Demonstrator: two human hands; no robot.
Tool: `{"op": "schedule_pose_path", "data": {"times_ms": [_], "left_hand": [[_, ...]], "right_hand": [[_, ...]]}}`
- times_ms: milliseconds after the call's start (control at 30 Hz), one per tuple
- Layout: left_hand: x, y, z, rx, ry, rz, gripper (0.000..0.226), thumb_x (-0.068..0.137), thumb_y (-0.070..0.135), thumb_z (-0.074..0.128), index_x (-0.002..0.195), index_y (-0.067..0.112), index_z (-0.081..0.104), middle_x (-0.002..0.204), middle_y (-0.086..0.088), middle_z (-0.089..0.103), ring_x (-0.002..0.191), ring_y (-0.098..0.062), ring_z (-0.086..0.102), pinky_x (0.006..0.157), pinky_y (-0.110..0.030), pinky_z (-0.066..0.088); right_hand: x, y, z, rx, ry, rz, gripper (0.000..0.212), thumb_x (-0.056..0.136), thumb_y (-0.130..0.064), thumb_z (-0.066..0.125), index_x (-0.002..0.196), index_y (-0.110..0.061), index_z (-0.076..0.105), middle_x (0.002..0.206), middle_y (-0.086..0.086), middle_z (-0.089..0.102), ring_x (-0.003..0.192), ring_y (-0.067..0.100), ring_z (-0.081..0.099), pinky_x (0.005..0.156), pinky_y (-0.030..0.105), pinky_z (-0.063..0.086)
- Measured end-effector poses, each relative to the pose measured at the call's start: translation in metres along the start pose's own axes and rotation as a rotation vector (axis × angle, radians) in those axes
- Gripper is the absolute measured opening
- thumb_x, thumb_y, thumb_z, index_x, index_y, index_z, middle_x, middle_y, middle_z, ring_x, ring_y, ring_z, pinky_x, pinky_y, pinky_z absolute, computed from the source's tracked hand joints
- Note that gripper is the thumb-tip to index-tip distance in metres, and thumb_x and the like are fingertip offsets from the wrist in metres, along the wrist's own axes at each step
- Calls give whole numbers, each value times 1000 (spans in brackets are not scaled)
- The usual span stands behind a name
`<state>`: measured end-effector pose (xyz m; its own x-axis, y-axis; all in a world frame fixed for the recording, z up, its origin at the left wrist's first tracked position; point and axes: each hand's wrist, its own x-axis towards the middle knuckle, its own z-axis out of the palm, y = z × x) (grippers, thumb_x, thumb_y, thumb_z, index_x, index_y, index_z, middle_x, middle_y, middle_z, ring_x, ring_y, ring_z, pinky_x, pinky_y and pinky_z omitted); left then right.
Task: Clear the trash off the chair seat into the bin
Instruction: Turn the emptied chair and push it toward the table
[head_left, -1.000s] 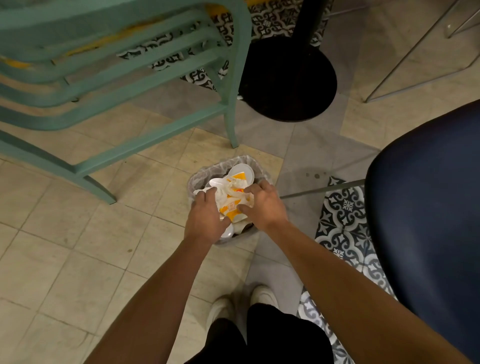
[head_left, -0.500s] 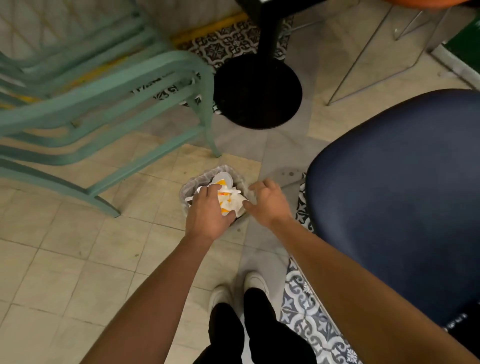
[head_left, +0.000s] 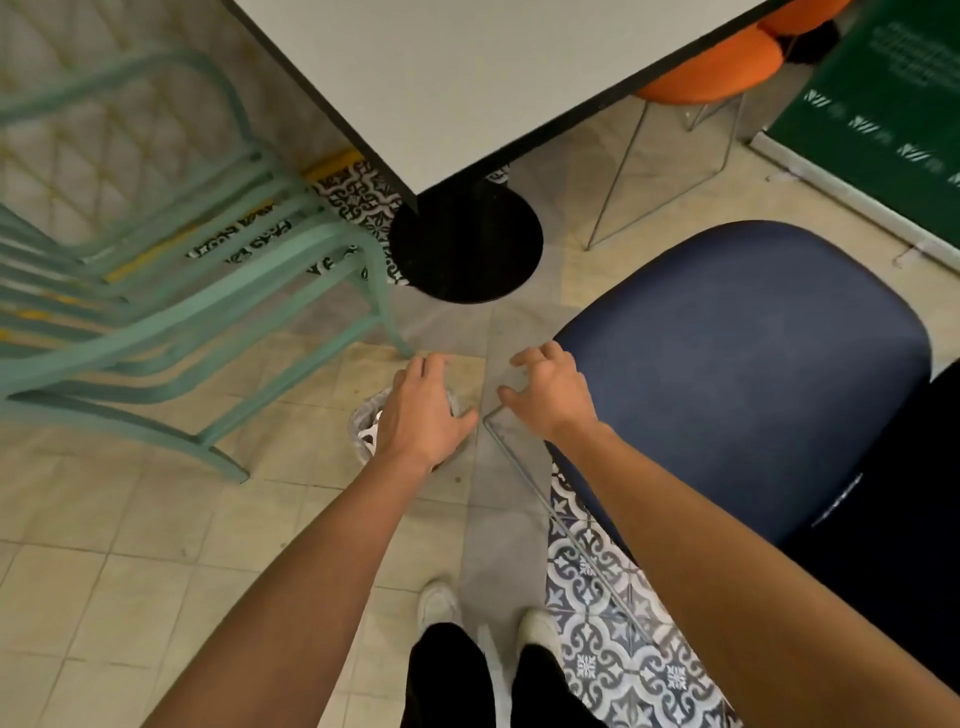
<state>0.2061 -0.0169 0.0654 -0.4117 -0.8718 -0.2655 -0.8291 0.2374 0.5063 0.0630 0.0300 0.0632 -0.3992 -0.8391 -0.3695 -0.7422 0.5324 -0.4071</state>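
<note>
We are hovering left hand (head_left: 423, 410) over the bin (head_left: 362, 413), right hand (head_left: 550, 397) by the seat (head_left: 743, 374), fingers loose and empty, since the trash (head_left: 370, 434) seems binned.

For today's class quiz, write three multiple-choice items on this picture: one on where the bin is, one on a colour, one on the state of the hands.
1. Where is the bin? A on the table; B on the floor below the left hand; C on an orange stool.
2. What colour is the chair seat beside the right hand? A orange; B green; C dark blue.
3. What do the hands hold? A nothing; B a cup each; C one shared wrapper.
Key: 1 B, it stands on the tiles, partly hidden by the left hand; 2 C, the seat is navy; 3 A, both show loose fingers around nothing.
</note>
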Motion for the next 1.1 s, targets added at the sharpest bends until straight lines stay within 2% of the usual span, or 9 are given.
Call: {"op": "schedule_pose_path", "data": {"times_ms": [300, 500, 833, 1100], "left_hand": [[-48, 73, -37, 18, 96, 27, 63, 80, 35, 67, 134, 20, 39, 129, -3, 47, 120, -23, 45, 92, -34, 41], [-84, 115, -52, 52, 184, 45, 65, 78, 40, 66, 134, 20, 40, 130, -4, 48, 122, -25, 43, 93, -38, 42], [-142, 183, -83, 53, 262, 211, 67, 76, 45, 66, 133, 20, 41, 130, -4, 49, 123, -25, 43, 100, -39, 38], [-197, 214, -107, 65, 307, 285, 68, 74, 50, 65, 132, 22, 42, 130, -2, 51, 122, -25, 45, 99, -42, 41]], "right_hand": [[-54, 11, -80, -60, 49, -75, 49, 89, -37, 57, 133, -16, 47, 133, 6, 42, 126, 25, 37, 101, 39, 35], [-93, 15, -120, -126, 55, -173, 50, 89, -39, 57, 133, -17, 48, 134, 5, 42, 127, 23, 36, 101, 38, 32], [-160, 23, -200, -235, 160, -234, 55, 86, -41, 60, 133, -17, 47, 133, 5, 42, 127, 25, 39, 101, 40, 33], [-228, 22, -244, -274, 273, -252, 56, 85, -44, 60, 133, -17, 46, 134, 6, 40, 127, 25, 37, 102, 40, 33]]}}
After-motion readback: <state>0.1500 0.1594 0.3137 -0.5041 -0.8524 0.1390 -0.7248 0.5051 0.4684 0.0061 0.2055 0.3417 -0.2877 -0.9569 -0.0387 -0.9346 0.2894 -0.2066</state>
